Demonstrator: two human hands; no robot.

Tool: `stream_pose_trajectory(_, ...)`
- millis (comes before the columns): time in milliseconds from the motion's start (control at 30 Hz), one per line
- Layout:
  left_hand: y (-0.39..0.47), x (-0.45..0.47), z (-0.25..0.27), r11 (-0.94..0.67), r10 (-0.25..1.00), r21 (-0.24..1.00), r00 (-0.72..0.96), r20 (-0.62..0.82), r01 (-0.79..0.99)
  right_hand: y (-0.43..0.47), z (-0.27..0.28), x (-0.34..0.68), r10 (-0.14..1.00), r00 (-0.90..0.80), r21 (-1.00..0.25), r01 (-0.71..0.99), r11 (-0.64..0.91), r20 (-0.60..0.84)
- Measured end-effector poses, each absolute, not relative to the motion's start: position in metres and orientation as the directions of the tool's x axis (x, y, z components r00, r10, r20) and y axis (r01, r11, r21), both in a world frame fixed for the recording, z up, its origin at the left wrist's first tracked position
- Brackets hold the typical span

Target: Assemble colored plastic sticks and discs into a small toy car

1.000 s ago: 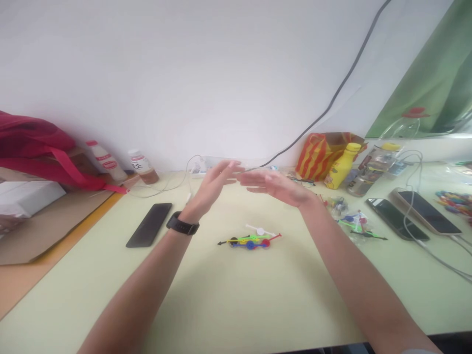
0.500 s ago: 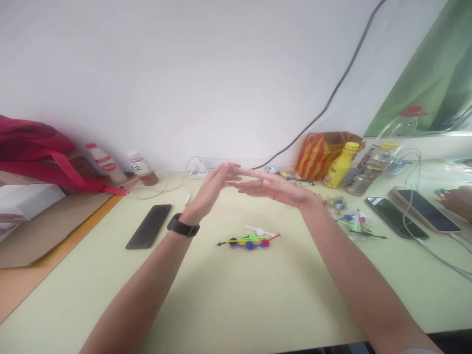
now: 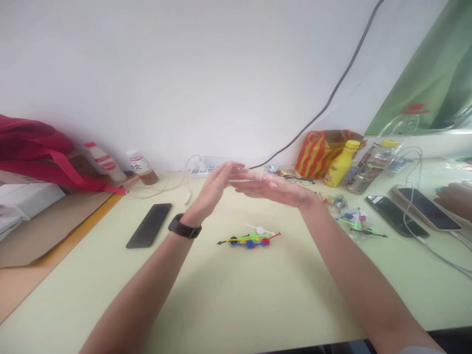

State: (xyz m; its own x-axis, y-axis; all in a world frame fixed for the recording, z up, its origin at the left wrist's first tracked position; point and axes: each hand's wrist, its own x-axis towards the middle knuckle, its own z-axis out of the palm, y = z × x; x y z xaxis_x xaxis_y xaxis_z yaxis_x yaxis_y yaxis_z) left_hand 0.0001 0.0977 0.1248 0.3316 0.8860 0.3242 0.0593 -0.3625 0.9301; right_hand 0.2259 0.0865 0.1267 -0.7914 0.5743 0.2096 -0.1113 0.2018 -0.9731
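Observation:
My left hand [image 3: 220,184], with a black watch [image 3: 185,226] on its wrist, is raised over the table with fingers stretched out. From the other side my right hand [image 3: 275,189] reaches in, also with straight fingers and slightly blurred. The fingers of both hands overlap in view; whether they touch I cannot tell. Neither hand holds anything. Below them on the pale table [image 3: 236,305] lies a small pile of coloured plastic arrow-shaped pieces [image 3: 250,241] with round hubs, in white, yellow, green, blue, red and black.
A black phone [image 3: 149,225] lies at left. More plastic pieces [image 3: 359,223], two phones [image 3: 396,215] with cables and another person's hand [image 3: 455,199] are at right. Bottles [image 3: 342,163], a striped bag [image 3: 313,152] and a power strip [image 3: 199,168] stand along the wall.
My right hand has shifted slightly left, so the fingers overlap a little more. The other person's hand at right has moved a little. The plastic pieces stay in place.

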Motion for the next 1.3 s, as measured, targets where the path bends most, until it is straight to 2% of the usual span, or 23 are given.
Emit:
stream_pose_trajectory(267, 0.1, -0.015, 0.138, -0.417, 0.866, 0.908, 0.32, 0.384, 0.04, 0.084, 0.126, 0.231, 0.523, -0.827, -0.967, -0.088, 0.24, 0.205)
stream_pose_trajectory(400, 0.098, -0.028, 0.152, -0.455, 0.845, 0.876, 0.387, 0.368, 0.162, 0.082, 0.127, 0.232, 0.502, -0.86, -0.971, 0.038, 0.234, 0.088)
stream_pose_trajectory(533, 0.095, -0.038, 0.16, -0.533, 0.798, 0.777, 0.503, 0.33, 0.336, 0.078, 0.131, 0.227, 0.495, -0.866, -0.969, 0.053, 0.242, 0.076)
stream_pose_trajectory(633, 0.093, -0.043, 0.163, -0.566, 0.753, 0.731, 0.6, 0.269, 0.382, 0.071, 0.135, 0.222, 0.484, -0.875, -0.934, 0.142, 0.329, 0.038)
stream_pose_trajectory(767, 0.086, -0.044, 0.164, -0.53, 0.648, 0.775, 0.754, 0.108, 0.345, 0.055, 0.143, 0.213, 0.47, -0.883, -0.774, 0.289, 0.564, 0.013)
stream_pose_trajectory(900, 0.078, -0.032, 0.162, -0.535, 0.455, 0.801, 0.891, 0.003, 0.27, 0.037, 0.152, 0.206, 0.414, -0.904, -0.702, 0.225, 0.676, 0.108)
stream_pose_trajectory(1000, 0.074, -0.02, 0.159, -0.534, 0.351, 0.816, 0.936, -0.023, 0.22, 0.029, 0.158, 0.204, 0.426, -0.89, -0.69, 0.205, 0.695, 0.165)
stream_pose_trajectory(1167, 0.075, -0.014, 0.153, -0.529, 0.35, 0.833, 0.936, 0.041, 0.161, 0.031, 0.16, 0.206, 0.471, -0.875, -0.696, 0.269, 0.665, 0.113)
stream_pose_trajectory(1300, 0.085, -0.017, 0.146, -0.513, 0.299, 0.837, 0.953, -0.035, 0.192, 0.035, 0.159, 0.21, 0.507, -0.861, -0.667, 0.402, 0.627, -0.042)
